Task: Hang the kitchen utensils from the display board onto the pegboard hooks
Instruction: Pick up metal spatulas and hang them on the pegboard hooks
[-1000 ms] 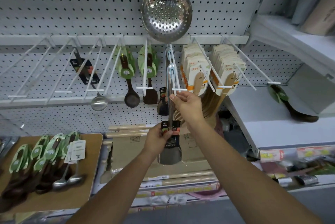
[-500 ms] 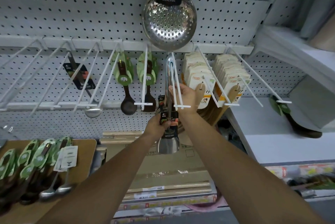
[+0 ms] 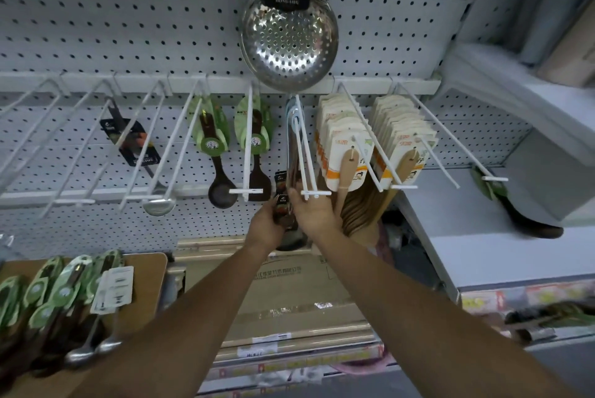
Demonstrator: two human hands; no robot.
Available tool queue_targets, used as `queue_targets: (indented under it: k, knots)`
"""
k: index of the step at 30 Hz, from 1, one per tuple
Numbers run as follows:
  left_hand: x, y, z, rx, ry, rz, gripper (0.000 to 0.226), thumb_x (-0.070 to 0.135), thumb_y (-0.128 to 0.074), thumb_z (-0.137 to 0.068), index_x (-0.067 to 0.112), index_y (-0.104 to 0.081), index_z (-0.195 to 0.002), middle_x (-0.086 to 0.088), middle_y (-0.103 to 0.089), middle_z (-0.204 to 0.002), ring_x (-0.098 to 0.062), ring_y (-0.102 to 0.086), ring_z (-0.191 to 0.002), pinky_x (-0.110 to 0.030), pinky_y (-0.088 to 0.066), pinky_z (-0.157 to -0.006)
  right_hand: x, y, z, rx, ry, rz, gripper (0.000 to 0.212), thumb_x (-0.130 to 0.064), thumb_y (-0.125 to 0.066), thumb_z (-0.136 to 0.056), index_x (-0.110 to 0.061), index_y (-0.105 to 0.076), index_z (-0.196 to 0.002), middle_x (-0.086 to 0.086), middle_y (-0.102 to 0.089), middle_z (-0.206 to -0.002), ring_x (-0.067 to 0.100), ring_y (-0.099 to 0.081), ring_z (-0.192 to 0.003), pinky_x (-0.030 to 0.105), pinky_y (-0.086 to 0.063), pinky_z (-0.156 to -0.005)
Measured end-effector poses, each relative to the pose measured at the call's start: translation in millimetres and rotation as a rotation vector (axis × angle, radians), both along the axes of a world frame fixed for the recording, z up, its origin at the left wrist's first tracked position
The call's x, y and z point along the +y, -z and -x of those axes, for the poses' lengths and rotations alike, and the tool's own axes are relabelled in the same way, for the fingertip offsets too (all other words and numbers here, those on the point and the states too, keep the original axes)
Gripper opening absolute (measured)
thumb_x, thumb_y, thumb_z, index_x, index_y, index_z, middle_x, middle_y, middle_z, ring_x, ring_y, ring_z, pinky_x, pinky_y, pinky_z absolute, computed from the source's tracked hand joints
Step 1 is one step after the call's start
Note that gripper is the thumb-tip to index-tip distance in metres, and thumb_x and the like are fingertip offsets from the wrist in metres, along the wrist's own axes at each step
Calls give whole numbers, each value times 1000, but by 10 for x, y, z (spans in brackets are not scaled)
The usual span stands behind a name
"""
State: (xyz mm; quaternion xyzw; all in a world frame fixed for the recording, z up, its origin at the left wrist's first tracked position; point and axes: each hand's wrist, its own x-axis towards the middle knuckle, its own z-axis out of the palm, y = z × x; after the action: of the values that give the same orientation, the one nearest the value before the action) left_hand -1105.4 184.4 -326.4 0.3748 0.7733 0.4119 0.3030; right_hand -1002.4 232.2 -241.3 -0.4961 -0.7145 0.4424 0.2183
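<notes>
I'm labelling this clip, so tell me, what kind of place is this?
Most likely a shop's kitchenware aisle. A white pegboard wall carries long display hooks, packaged wooden spatulas hang in rows of identical stock, and a carded steel skimmer hangs above them.

I see the white pegboard [image 3: 96, 27] carrying a row of long white hooks [image 3: 248, 143]. Taking the big perforated skimmer [image 3: 289, 40] hanging high on the board as my landmark: directly below it a steel utensil [image 3: 293, 153] hangs on a hook. Left of that hang two dark spoons in green sleeves [image 3: 211, 133], then a steel ladle [image 3: 159, 201]. Right of it, two hooks hold stacks of carded wooden spatulas [image 3: 347, 153]. Far below-left of the skimmer, a wooden display board [image 3: 146, 272] bears green-sleeved utensils [image 3: 51, 294] and steel spoons [image 3: 96, 346].
</notes>
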Motion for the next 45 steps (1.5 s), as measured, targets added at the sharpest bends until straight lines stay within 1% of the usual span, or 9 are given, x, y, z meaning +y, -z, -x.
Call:
queue_targets:
  k: [6, 10, 13, 16, 19, 22, 26, 37, 45]
  knots:
    - [-555, -14, 181, 300, 7, 202, 59, 38, -56, -95, 11, -41, -145, -10, -48, -147, -27, -50, -129, -34, -40, -106, -42, 118, -162, -169, -207, -282, 32, -34, -46, -103, -11, -61, -120, 12, -66, -107, 28, -63, -101, 36, -52, -86]
    - [-1167, -105, 372, 561, 3, 329, 65, 54, -48, -95, 13, -43, -144, -9, -49, -146, -26, -47, -132, -36, -40, -107, -162, 156, -268, -256, -383, -416, 33, -40, -45, -102, -16, -65, -112, 6, -69, -99, 23, -66, -90, 32, -51, -73]
    - [-1714, -198, 471, 644, -29, 430, 69, 62, -41, -94, 13, -46, -141, -11, -51, -143, -27, -49, -129, -39, -41, -106, -331, 269, -248, -424, -578, -441, 47, -53, -43, -100, -17, -64, -121, 8, -69, -115, 25, -65, -105, 37, -54, -85]
    - [-2288, -305, 524, 689, -112, 485, 69, 67, -35, -91, 15, -53, -131, -11, -57, -133, -28, -55, -119, -39, -45, -101, -594, 407, -100, -581, -793, -531, 72, -68, -35, -95, -18, -44, -146, 8, -52, -146, 26, -51, -131, 40, -46, -104]
    - [-2867, -405, 524, 737, -146, 589, 77, 68, -27, -89, 12, -48, -137, -12, -52, -139, -30, -50, -126, -39, -38, -106, -1028, 415, 122, -588, -951, -647, 75, -71, -33, -93, -21, -38, -149, 5, -45, -152, 25, -44, -136, 40, -37, -112]
    - [-3401, -440, 594, 748, -111, 658, 91, 76, -15, -82, 12, -44, -140, -9, -46, -146, -28, -44, -132, -40, -37, -109, -1543, 402, 406, -519, -1077, -704, 73, -66, -36, -95, -20, -33, -152, 5, -39, -156, 25, -36, -142, 38, -27, -117]
    - [-4020, -442, 774, 779, -147, 718, 84, 76, -28, -88, 15, -39, -145, -8, -42, -149, -26, -42, -135, -41, -39, -108, -2237, 416, 807, -503, -1181, -730, 93, -83, -16, -85, -20, -33, -151, 5, -40, -156, 24, -35, -143, 41, -26, -119]
    - [-5740, -426, 1496, 696, -285, 754, 96, 82, -13, -76, 17, -45, -138, -7, -48, -143, -27, -46, -129, -40, -38, -106, -3920, 357, 1998, -482, -1353, -834, 73, -67, -35, -96, -17, -34, -150, 7, -45, -150, 26, -42, -136, 36, -32, -112]
    - [-6472, -326, 2078, 635, -361, 715, 83, 73, -33, -90, 16, -32, -150, -7, -38, -153, -26, -36, -140, -41, -33, -112, -4694, 331, 2735, -444, -1386, -856, 64, -64, -41, -95, -21, -44, -142, 2, -54, -138, 24, -52, -126, 36, -40, -104]
